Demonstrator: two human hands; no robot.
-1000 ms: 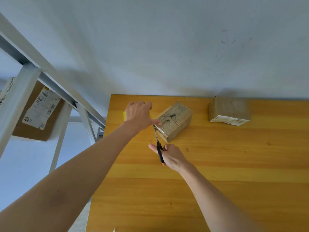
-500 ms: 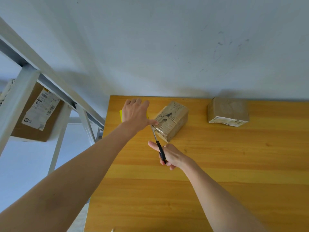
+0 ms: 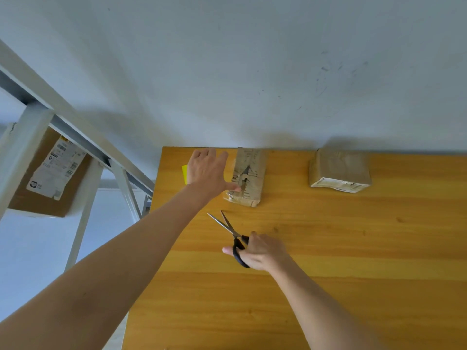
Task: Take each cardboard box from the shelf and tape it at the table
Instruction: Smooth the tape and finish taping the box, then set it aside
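Note:
A small cardboard box [image 3: 249,176] wrapped in clear tape lies on the wooden table [image 3: 328,248], at its back edge by the wall. My left hand [image 3: 206,173] reaches beside the box with fingers stretched out, and its thumb touches the box's near left side. A yellow object [image 3: 184,173] peeks out from under that hand; most of it is hidden. My right hand [image 3: 261,251] grips black-handled scissors [image 3: 231,232]. Their blades are spread and point toward the box, a short way in front of it. A second taped box [image 3: 340,170] with a label sits further right.
A white metal shelf frame [image 3: 75,137] stands left of the table, holding a larger labelled cardboard box [image 3: 48,178]. A plain wall runs behind the table. The table's left edge is just below my left forearm.
The small box has turned and slid back to the wall edge. My right hand pulled the scissors away from it toward me, and the blades now stand apart. My left hand moved back with the box.

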